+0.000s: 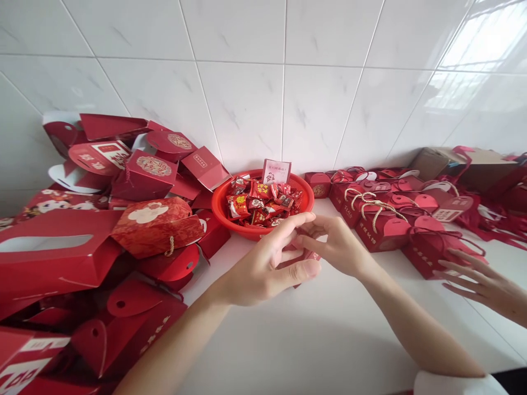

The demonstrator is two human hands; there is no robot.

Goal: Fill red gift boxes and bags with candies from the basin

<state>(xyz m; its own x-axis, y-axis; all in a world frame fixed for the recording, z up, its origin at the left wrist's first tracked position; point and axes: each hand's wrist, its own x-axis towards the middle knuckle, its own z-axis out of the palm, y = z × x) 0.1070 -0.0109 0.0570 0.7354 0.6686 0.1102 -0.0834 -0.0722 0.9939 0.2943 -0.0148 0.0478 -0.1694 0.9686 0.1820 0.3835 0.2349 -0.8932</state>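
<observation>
My left hand [265, 269] is in front of the basket, with its thumb stretched out and its fingers curled toward my right hand [343, 247]. The fingertips of the two hands meet. Behind and between them shows a sliver of a small red and white thing [314, 255]; most of it is hidden, so its kind is unclear. Just beyond the hands is a round red plastic basket [218, 211] with several red-wrapped candies [260, 190] in it. A small printed card [276, 171] stands upright at the back of the basket.
Open and half-folded red gift boxes [152, 175] are heaped on the left. Closed red boxes [382, 227] with cord handles stand in rows at right. Another person's hand [480, 280] reaches beside them. A brown carton [440, 162] is farther back, against the tiled wall [247, 104].
</observation>
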